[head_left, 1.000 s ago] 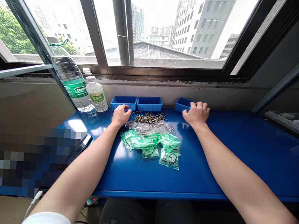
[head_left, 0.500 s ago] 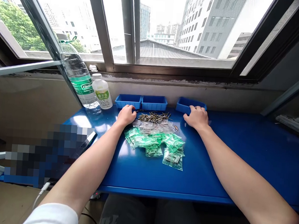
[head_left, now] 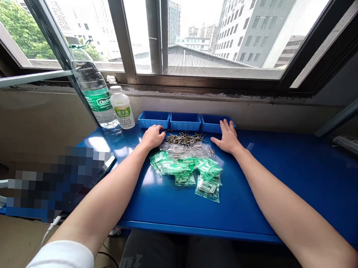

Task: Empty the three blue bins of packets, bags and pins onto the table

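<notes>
The left hand (head_left: 152, 137) rests palm down at centre, curled and holding nothing visible, just below the left blue plastic tray (head_left: 154, 119). Well apart, the right hand (head_left: 227, 138) lies splayed, its fingers (head_left: 225, 127) against the right tray (head_left: 212, 124). Between the hands lies a heap of metal pins (head_left: 184, 139), above clear bags (head_left: 185, 150) and green-printed bags (head_left: 207, 189) on the blue bench (head_left: 167, 215)

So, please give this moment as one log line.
left hand: on blue table, beside metal pins | right hand: by blue plastic bin | holding: nothing
</notes>
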Motion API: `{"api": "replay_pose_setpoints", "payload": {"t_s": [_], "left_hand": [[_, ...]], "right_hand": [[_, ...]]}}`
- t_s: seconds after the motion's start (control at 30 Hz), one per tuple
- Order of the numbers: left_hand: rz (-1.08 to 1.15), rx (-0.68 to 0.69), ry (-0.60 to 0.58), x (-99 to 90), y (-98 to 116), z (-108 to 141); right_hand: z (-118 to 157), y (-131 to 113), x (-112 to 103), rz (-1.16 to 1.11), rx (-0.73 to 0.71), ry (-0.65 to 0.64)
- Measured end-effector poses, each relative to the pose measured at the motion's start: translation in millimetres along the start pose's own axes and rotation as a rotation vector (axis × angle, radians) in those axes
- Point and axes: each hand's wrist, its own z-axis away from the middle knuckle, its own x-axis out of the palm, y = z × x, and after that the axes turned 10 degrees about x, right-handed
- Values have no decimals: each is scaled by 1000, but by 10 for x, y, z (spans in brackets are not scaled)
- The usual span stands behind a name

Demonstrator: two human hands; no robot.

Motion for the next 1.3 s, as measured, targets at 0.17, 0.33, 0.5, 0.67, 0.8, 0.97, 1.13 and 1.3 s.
{"api": "replay_pose_setpoints", "payload": {"t_s": [0.17,0.33,0.5,0.67,0.8,0.97,1.13,1.3], "left_hand": [[19,46,-26,25,-15,-6],[66,70,-77,27,1,-13],[123,31,-132,-27,84,16],[104,60,-192,-66,142,43],[114,74,-196,-57,136,43],[148,66,-167,-51,124,36],[205,81,-151,-46,131,-14],[178,66,-181,-15,161,-66]], "right_hand": [[56,-114,-34,26,114,217],[91,-125,-85,44,136,196],[63,-65,-64,14,113,85],[52,-46,-36,-39,110,71],[73,-70,-33,-66,111,95],[122,-147,-54,-75,119,138],[151,-203,-39,-106,131,159],[161,-235,-23,-167,155,151]]}}
